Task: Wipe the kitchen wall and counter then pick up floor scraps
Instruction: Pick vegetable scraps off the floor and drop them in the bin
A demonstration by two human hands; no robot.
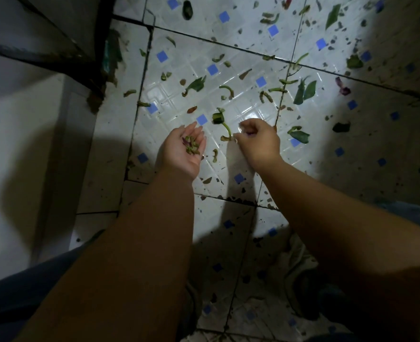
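Note:
Green vegetable scraps lie scattered over the white tiled floor with small blue squares. My left hand is held palm up and cupped, with a small pile of collected scraps in it. My right hand reaches down to its right, fingertips pinched at the end of a curved green stem scrap with a dark leafy piece at its far end. Whether the stem is lifted off the tile is unclear. More leaves and bean-like pieces lie beyond both hands.
A dark metal frame and a white panel stand at the left. A small scrap lies between my hands. The right side of the floor is in shadow, with a purple scrap. Crumpled cloth lies near my knees.

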